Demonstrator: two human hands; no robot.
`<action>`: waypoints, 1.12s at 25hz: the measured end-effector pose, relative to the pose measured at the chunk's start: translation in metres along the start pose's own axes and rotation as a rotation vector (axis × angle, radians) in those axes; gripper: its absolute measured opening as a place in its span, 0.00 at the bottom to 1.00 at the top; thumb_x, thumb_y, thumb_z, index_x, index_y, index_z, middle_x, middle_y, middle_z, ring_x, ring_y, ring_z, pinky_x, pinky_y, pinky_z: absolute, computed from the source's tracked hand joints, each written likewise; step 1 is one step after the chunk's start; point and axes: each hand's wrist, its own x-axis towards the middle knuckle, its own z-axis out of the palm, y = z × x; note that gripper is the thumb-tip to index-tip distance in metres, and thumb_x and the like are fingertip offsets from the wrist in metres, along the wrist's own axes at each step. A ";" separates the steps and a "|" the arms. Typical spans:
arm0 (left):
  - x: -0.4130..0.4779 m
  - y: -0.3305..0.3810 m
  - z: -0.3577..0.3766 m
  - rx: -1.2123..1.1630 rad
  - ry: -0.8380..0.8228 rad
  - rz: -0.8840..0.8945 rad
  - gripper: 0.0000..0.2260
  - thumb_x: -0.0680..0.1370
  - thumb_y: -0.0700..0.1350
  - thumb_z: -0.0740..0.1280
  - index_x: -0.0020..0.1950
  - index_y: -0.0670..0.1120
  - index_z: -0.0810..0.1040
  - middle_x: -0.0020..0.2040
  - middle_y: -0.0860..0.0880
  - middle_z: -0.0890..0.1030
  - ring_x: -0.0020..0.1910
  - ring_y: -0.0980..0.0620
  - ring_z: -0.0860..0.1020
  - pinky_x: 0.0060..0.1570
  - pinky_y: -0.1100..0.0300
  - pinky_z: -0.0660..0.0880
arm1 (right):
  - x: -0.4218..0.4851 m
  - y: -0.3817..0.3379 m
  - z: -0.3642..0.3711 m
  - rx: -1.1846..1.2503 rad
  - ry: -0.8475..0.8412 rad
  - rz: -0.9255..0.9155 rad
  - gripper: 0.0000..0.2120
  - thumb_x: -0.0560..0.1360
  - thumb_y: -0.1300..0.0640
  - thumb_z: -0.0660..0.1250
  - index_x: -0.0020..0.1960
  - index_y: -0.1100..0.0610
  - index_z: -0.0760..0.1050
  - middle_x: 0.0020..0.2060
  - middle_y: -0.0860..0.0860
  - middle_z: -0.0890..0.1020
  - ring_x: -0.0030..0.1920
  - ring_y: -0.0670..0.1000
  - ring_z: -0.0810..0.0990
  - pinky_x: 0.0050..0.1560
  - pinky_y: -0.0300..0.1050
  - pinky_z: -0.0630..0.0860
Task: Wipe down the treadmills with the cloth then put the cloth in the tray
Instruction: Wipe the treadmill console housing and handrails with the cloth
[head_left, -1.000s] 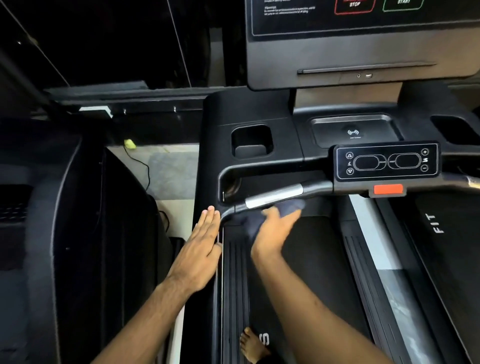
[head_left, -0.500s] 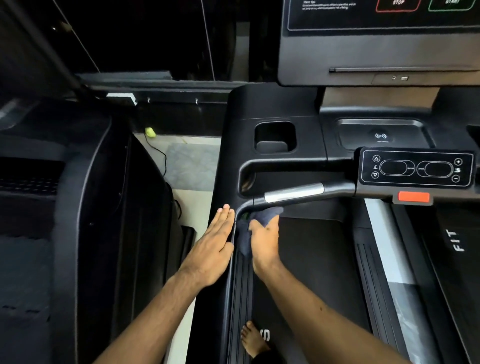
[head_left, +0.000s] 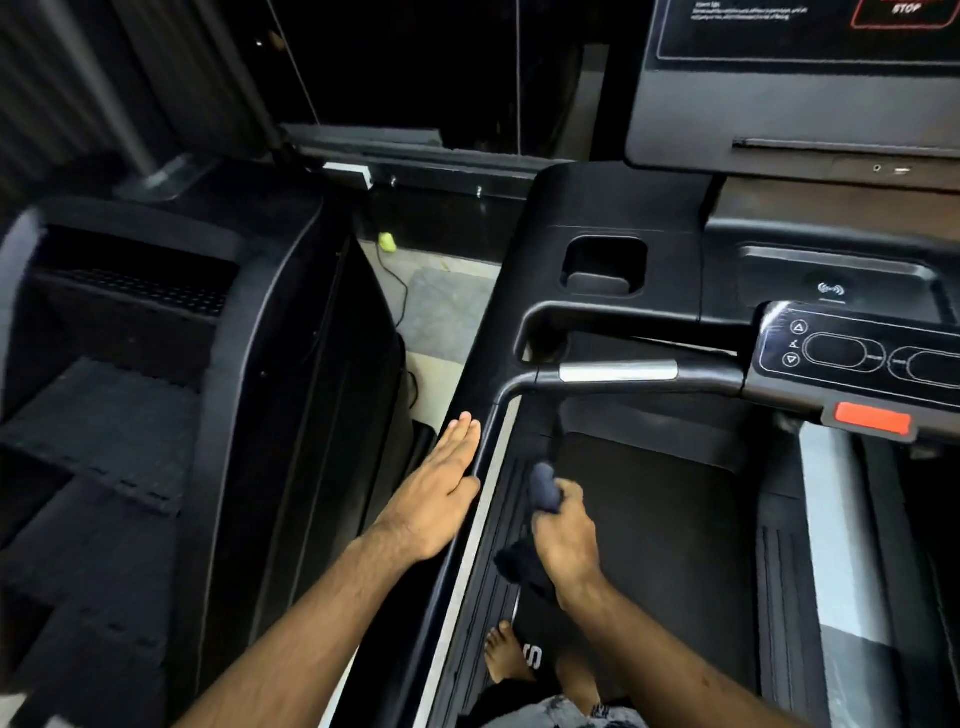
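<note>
Cloth (head_left: 543, 491), dark and bunched, is gripped in the right hand (head_left: 563, 535) above the treadmill belt (head_left: 665, 530), just right of the side rail (head_left: 466, 571). That rail runs lengthwise away from the person toward the handlebar (head_left: 618, 371). The left hand (head_left: 434, 499) lies flat, fingers straight, on the rail's outer side. The console tray (head_left: 831, 270) lies well ahead, to the right.

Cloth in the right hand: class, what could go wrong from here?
1. The cloth is bunched in the right hand, a loose end dangling; it may slip out or wipe poorly.
2. A bare foot stands at the edge of the belt; wiping the button panel might start it.
</note>
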 end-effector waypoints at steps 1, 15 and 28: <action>-0.002 0.003 0.002 -0.022 0.008 -0.022 0.27 0.83 0.42 0.55 0.80 0.53 0.48 0.78 0.62 0.44 0.74 0.70 0.41 0.70 0.71 0.39 | -0.004 -0.006 0.002 0.057 -0.023 -0.059 0.22 0.77 0.65 0.60 0.69 0.50 0.69 0.52 0.52 0.80 0.48 0.55 0.78 0.46 0.45 0.72; -0.002 0.007 0.019 -0.212 0.145 -0.071 0.24 0.83 0.54 0.51 0.78 0.51 0.54 0.79 0.59 0.52 0.76 0.67 0.48 0.77 0.57 0.48 | 0.033 -0.029 0.061 0.719 -0.195 -0.174 0.26 0.76 0.38 0.64 0.73 0.31 0.64 0.73 0.35 0.67 0.72 0.36 0.66 0.77 0.51 0.61; -0.016 -0.005 0.025 -0.121 0.160 0.016 0.23 0.84 0.50 0.49 0.79 0.49 0.51 0.80 0.55 0.50 0.77 0.63 0.46 0.78 0.52 0.47 | 0.002 -0.010 0.076 0.725 -0.107 -0.357 0.27 0.80 0.41 0.60 0.78 0.38 0.58 0.76 0.37 0.63 0.76 0.39 0.61 0.76 0.46 0.60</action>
